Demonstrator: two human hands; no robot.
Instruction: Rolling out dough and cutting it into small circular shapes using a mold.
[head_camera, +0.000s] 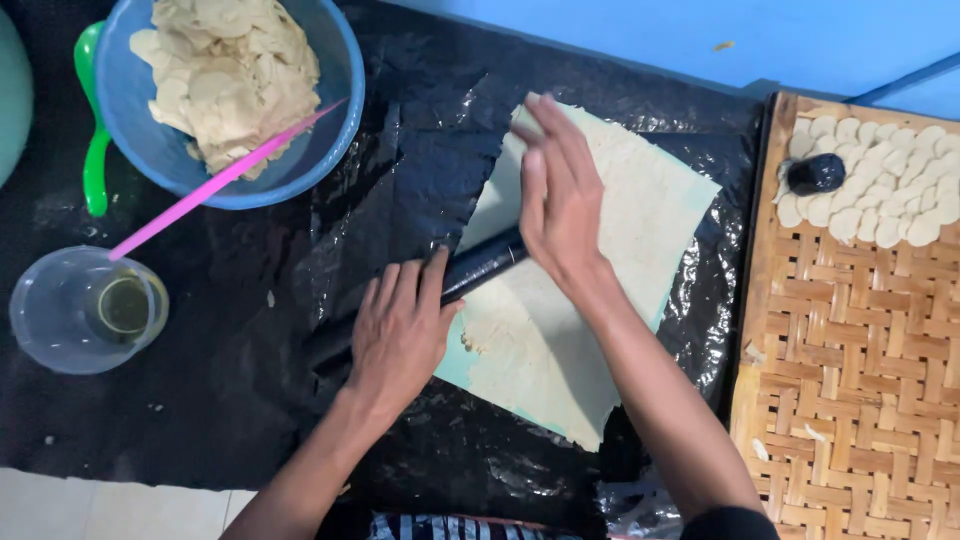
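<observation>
One camera only, worn on my head, looking almost straight down from close above my work. My forearms enter from the bottom edge, so the top of the view faces away from me. The black plastic sheet (250, 400) fills most of it; beyond my fingers (560, 140) lies blue floor, right of them a woven bamboo tray (850, 400).
</observation>
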